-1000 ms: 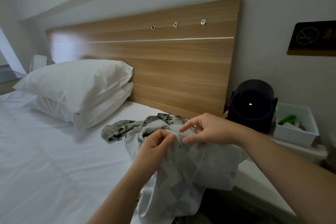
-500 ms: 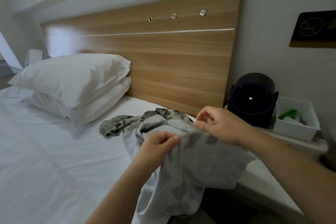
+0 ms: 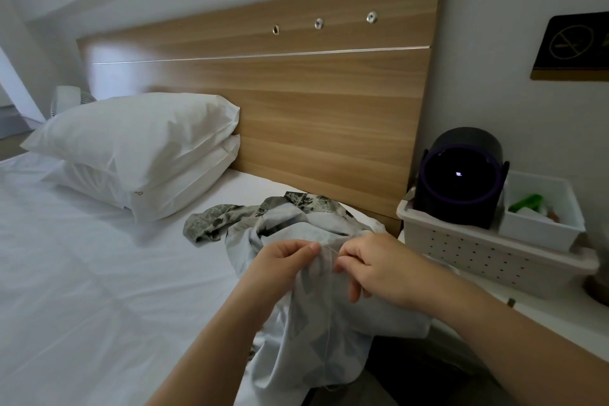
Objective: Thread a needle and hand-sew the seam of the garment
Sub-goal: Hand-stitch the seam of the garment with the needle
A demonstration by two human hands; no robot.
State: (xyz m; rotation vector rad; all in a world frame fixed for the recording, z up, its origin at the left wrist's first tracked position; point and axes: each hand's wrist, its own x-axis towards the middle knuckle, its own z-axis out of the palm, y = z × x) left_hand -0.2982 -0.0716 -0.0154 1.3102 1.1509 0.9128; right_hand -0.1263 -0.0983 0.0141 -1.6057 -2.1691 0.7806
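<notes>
A white perforated plastic basket [image 3: 478, 250] beside the white-sheeted bed [image 3: 82, 273] holds a round black device [image 3: 461, 175] and a small white tub [image 3: 543, 227] (something green inside). Over the bed's edge, the left hand [image 3: 283, 260] pinches a crumpled pale grey patterned garment [image 3: 316, 323]; the right hand [image 3: 379, 267], fingers curled, pinches a fine pale thread [image 3: 329, 306] just beside it.

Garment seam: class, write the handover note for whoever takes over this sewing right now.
Left hand: pinches a fold of the garment, held up over the bed.
Right hand: pinches the thread close by the fold; needle too small to see.
Thread hangs down between the hands, so threading looks done.
Left: sewing the seam; stitches made so far cannot be told.
</notes>
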